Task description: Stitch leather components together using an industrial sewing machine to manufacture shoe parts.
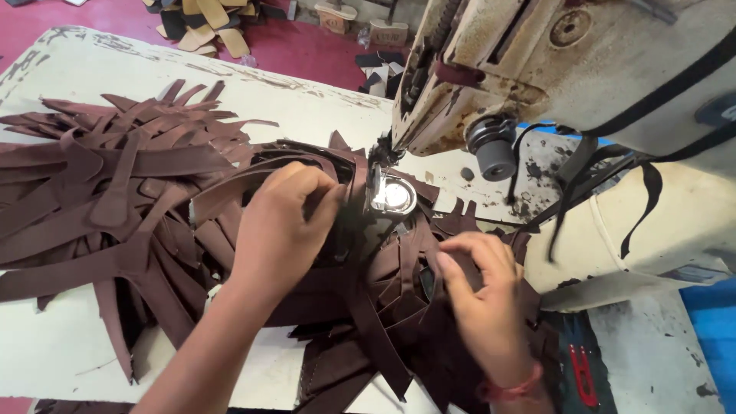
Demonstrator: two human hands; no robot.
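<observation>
A brown strap [354, 201] is pinched by the left hand [280, 230] beside the needle plate [393, 196] — at four o'clock, the right hand [483, 295] (fingers curled) grips brown strap pieces [399, 268].

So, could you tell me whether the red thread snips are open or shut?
Shut: the red thread snips lie flat on the table, blades together.

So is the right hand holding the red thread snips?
No, the red snips lie untouched on the table while the right hand rests on brown straps.
</observation>
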